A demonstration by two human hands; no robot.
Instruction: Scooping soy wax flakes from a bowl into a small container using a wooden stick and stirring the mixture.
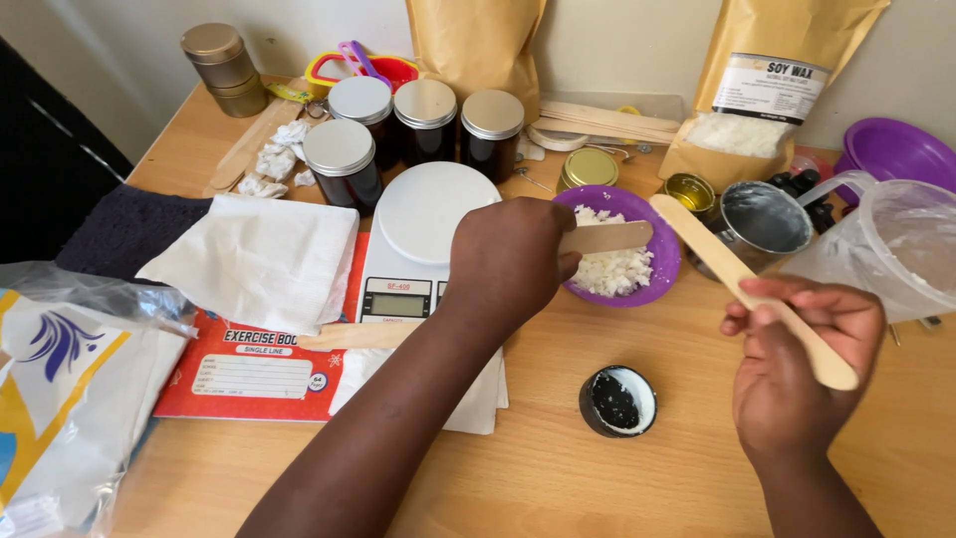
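1. We have the left hand (508,261) closed around a flat wooden stick (609,237) whose free end lies over the purple bowl (662,261) of white wax flakes (612,267); whether the tip touches the flakes we cannot tell.
2. Our right hand (797,359) is clamped on a second, longer wooden spatula (742,284), held slanting up toward the far side of the table (558,468), its blade in the air just beside the bowl.
3. Done so far, as we judge it — flakes are already in the bowl, and a small black jar (617,401) stands open near the front edge of the table, between the two hands, with a dark inside and some white on its rim.
4. Left, by our reading: the round plate of the white kitchen scale (423,234) carries nothing, and the metal pitcher (762,221) to the right of the bowl looks unfilled apart from a pale coating.
5. Counts — four dark glass jars (342,164) with silver lids at the far side behind the scale, two brown paper pouches (767,90) against the wall, and two sticks in hand.
6. One gold tin with its lid on (588,169) and one open gold tin (689,191) sit by the bowl's far rim; a stack of tins (224,70) stands at the far left corner, number unclear.
7. One clear plastic jug (886,249) at the right edge, one red exercise book (254,364) under white paper (254,259) on the left.
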